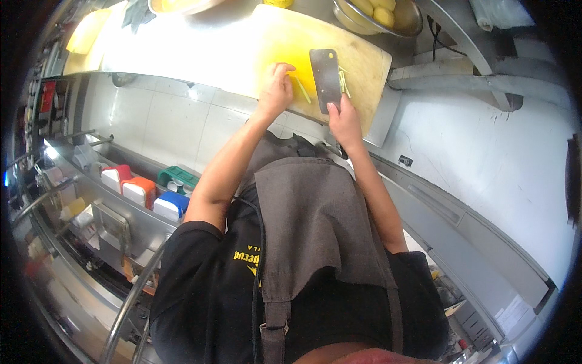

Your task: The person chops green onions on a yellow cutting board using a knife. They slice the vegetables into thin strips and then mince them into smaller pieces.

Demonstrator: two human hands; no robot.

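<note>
My right hand (346, 122) grips a cleaver (325, 79) by its handle, its broad dark blade lying over the cutting board (370, 68). Several thin green vegetable strips (344, 82) lie just right of the blade, partly hidden by it. Left of the blade, my left hand (276, 91) is over the board with bent fingers, and I see nothing in it. A single green strip (303, 90) lies between that hand and the cleaver. Strong glare washes out the board's left part.
Behind the board stands a metal bowl (411, 20) with peeled yellow produce (383, 16). Another bowl (191, 7) is at the far left, near a dark cloth (136, 13). A large yellow piece (88, 31) lies beyond. White containers with colored lids (170, 204) sit in a rail at left.
</note>
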